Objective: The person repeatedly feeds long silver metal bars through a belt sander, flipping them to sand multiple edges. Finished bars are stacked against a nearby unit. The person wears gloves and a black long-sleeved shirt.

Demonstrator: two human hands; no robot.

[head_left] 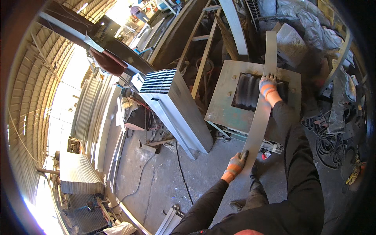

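Two gloved hands are closed on one long flat metal strip, which runs from just in front of the person's legs up and away across a steel machine table. The near end is gripped by the left hand, fingers wrapped round its edge; farther along, the right hand is pressed down on the strip, clasping it where it crosses the dark opening in the table top. As judged from this, the strip is already laid over the machine and held in line, but much of its length hangs off the near side, so most of the feeding seems left to do. Inside the opening, ribbed dark rollers appear to sit, though the view is too distorted to be sure. To the left of the table, a stack of square tubes rests on a stand, open ends upward; nothing is seen inside them. Behind it a wooden ladder is leaned. To the right, coiled cables are piled on the floor. At the far left, corrugated sheets are stacked.
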